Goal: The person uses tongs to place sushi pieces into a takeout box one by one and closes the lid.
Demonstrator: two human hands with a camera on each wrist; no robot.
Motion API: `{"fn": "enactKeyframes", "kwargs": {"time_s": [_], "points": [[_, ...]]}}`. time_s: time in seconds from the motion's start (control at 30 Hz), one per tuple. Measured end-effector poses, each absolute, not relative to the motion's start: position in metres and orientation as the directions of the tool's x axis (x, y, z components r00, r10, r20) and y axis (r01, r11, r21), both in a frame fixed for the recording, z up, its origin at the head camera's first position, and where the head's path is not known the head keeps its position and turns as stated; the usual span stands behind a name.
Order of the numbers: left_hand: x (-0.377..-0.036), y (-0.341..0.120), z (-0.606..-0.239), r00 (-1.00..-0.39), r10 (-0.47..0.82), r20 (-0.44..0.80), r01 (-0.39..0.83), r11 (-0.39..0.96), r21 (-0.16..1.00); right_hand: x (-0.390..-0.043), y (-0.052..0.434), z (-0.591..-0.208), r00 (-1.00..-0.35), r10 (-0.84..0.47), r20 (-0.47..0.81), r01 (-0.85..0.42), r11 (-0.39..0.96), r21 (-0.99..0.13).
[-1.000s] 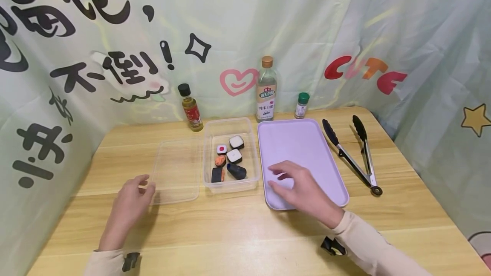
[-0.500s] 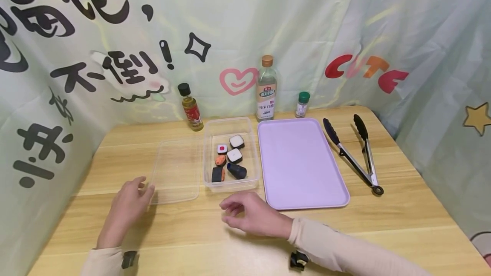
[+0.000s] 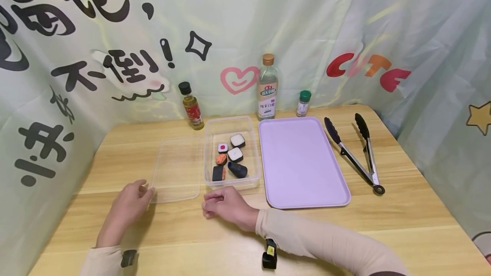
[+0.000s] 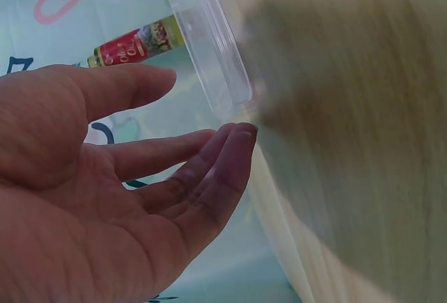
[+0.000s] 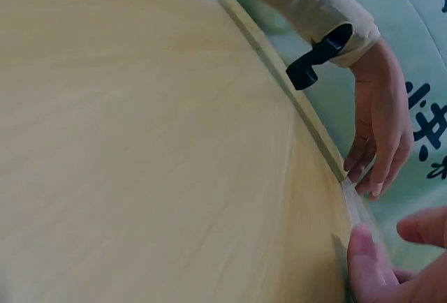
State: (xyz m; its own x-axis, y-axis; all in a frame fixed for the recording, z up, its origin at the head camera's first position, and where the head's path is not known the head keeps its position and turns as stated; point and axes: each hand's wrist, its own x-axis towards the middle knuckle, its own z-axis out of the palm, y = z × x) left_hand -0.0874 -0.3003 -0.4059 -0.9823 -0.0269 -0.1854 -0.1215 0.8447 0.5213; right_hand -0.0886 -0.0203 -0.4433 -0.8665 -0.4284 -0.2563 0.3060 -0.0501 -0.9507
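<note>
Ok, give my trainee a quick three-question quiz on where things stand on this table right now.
1. True or false: the purple tray holds sushi pieces.
2. What does the left hand touch? A) the tongs B) the clear lid C) the tall bottle
3. Where does the right hand rest relative to the clear container?

Key:
1. False; the sushi pieces lie in the clear container, the tray is bare.
2. B; its fingertips meet the lid's near left corner.
3. On the table just in front of the container's near edge, fingers loosely curled, holding nothing.
</note>
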Motion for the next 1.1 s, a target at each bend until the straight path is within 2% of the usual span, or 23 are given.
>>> {"fn": "enactKeyframes", "kwargs": {"time_s": [0.23, 0.8, 1.1], "points": [[-0.089, -0.300, -0.405, -0.975, -0.023, -0.222, -0.139, 0.841, 0.523, -0.089, -0.043, -0.448, -0.886, -0.352, -0.303, 0.400, -0.248, -0.882], [-0.091, -0.306, -0.408, -0.971, -0.054, -0.232, -0.165, 0.855, 0.492, -0.086, -0.059, -0.451, -0.922, -0.209, -0.327, 0.385, -0.389, -0.837], [-0.085, -0.312, -0.405, -0.969, -0.067, -0.239, -0.184, 0.841, 0.510, -0.084, -0.060, -0.451, -0.917, -0.207, -0.340, 0.397, -0.412, -0.820]]}}
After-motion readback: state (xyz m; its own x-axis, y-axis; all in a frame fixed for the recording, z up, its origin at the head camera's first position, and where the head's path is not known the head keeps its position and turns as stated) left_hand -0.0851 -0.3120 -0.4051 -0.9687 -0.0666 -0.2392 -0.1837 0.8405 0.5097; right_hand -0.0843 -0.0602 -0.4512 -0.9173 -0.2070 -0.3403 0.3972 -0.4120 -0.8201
